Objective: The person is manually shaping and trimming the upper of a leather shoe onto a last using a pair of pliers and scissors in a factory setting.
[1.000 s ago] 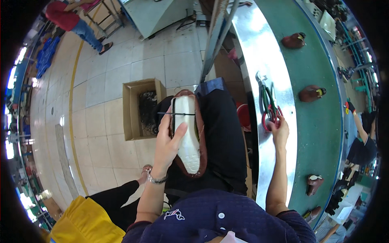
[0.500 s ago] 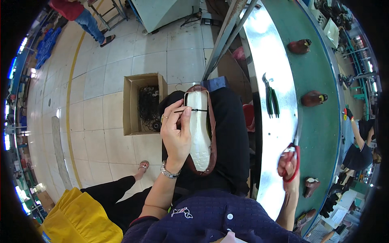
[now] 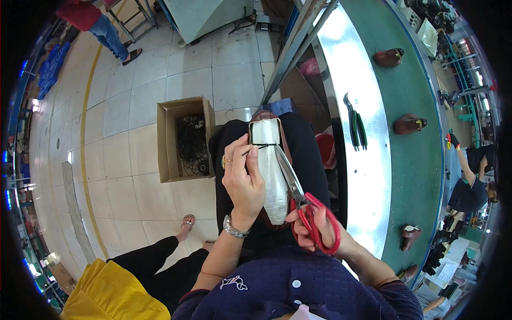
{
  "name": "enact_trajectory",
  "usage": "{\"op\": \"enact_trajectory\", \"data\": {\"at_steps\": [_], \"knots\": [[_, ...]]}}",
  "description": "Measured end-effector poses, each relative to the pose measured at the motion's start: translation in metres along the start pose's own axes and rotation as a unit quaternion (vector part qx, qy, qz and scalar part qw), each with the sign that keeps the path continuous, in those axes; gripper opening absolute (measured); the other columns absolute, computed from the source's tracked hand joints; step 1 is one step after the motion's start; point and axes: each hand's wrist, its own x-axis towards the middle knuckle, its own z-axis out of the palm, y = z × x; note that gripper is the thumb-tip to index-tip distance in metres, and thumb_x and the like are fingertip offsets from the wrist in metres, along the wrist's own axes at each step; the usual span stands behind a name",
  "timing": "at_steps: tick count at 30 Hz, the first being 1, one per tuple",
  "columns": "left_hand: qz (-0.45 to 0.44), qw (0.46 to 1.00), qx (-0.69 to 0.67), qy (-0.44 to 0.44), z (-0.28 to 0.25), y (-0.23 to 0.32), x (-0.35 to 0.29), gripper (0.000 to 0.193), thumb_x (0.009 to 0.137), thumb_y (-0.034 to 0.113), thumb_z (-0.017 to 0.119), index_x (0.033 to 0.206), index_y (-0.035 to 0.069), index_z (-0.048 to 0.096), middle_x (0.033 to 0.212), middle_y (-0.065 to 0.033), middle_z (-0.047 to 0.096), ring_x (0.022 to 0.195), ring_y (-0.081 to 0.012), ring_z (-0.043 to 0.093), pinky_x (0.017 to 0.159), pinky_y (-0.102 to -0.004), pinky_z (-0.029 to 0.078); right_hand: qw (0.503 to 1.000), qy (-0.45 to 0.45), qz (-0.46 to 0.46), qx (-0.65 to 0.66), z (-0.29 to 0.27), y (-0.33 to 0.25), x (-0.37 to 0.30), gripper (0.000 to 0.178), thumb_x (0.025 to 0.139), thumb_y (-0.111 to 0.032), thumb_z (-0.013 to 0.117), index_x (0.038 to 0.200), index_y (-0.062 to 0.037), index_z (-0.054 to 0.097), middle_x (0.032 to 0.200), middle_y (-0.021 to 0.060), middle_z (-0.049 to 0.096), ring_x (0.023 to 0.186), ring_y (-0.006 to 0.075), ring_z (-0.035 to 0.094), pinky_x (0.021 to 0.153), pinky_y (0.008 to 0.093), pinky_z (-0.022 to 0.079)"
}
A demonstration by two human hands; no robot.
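Note:
A brown shoe [image 3: 286, 140] lies on my lap, its long white bottom [image 3: 270, 176] facing up. Across the heel end runs a thin black tie [image 3: 265, 145], knotted or fastened near the middle. My left hand [image 3: 244, 184] is closed on the tie's loose end, the thumb and fingers pinched by the shoe's left edge. Red-handled scissors [image 3: 295, 188] are in my right hand [image 3: 316, 229], fingers through the handles. Their blades lie slanted over the white bottom, tips close to the tie; I cannot tell whether they touch it.
A cardboard box [image 3: 162, 141] of black scraps stands on the floor at left. Green-handled pliers [image 3: 356, 128] lie on the metal ledge [image 3: 368, 181] at right. Beyond it, a green conveyor belt [image 3: 408, 176] carries several brown shoes. A person in yellow [image 3: 114, 293] is close by at lower left.
My right hand has brought the scissors from over the ledge leftward to the shoe, with the blades now beside the tie. My left hand still pinches the tie's end.

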Motion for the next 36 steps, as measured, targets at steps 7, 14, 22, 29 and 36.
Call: {"op": "enact_trajectory", "data": {"at_steps": [7,14,22,29,36], "knots": [[0.004,1.0,-0.003,-0.025,0.0,0.004,0.006,0.018,0.092,0.01,0.062,0.107,0.0,0.064,0.12,-0.0141,0.061,0.106,-0.0268,0.059,0.089,-0.0336,0.047,0.966,0.126,-0.031,-0.225,-0.001,0.007,0.013,0.035,0.097,-0.038,0.057,0.085,-0.0043,0.055,0.058,-0.0021,0.048,0.049,0.0061,0.048,0.046,0.0219,0.037],[0.182,0.968,0.167,-0.039,0.001,-0.002,0.012,0.015,0.082,0.003,0.071,0.096,0.001,0.071,0.111,-0.0097,0.065,0.113,-0.0303,0.057,0.097,-0.0378,0.045,0.915,0.31,-0.172,-0.192,-0.067,0.018,-0.02,0.03,0.092,-0.035,0.066,0.093,-0.006,0.057,0.066,-0.004,0.051,0.053,0.0048,0.05,0.051,0.0188,0.039],[0.252,0.949,0.183,0.057,-0.042,0.021,0.011,0.013,0.085,0.004,0.069,0.096,0.0,0.066,0.099,-0.0098,0.068,0.085,-0.026,0.065,0.077,-0.0349,0.051,0.637,0.64,-0.113,-0.415,-0.249,0.077,-0.037,0.049,0.09,-0.026,0.066,0.124,0.008,0.058,0.089,0.0133,0.065,0.074,0.018,0.06,0.069,0.0323,0.049],[0.133,0.941,0.076,0.301,-0.12,0.028,0.069,0.019,0.095,0.009,0.058,0.096,-0.007,0.067,0.107,-0.0147,0.059,0.09,-0.0179,0.059,0.076,-0.0289,0.051,0.515,0.691,-0.193,-0.469,-0.257,0.063,-0.029,0.038,0.09,-0.019,0.067,0.119,0.0043,0.06,0.109,0.0167,0.061,0.092,0.0255,0.063,0.08,0.0356,0.052],[-0.09,0.866,0.485,0.082,-0.156,-0.188,0.074,0.062,0.096,0.029,0.059,0.143,-0.005,0.037,0.146,-0.028,0.038,0.134,-0.0405,0.039,0.109,-0.0434,0.035,0.553,0.569,-0.382,-0.474,-0.247,-0.041,0.062,0.043,0.089,-0.018,0.066,0.126,-0.0002,0.056,0.119,0.0194,0.057,0.107,0.0316,0.057,0.09,0.0389,0.048]]}}
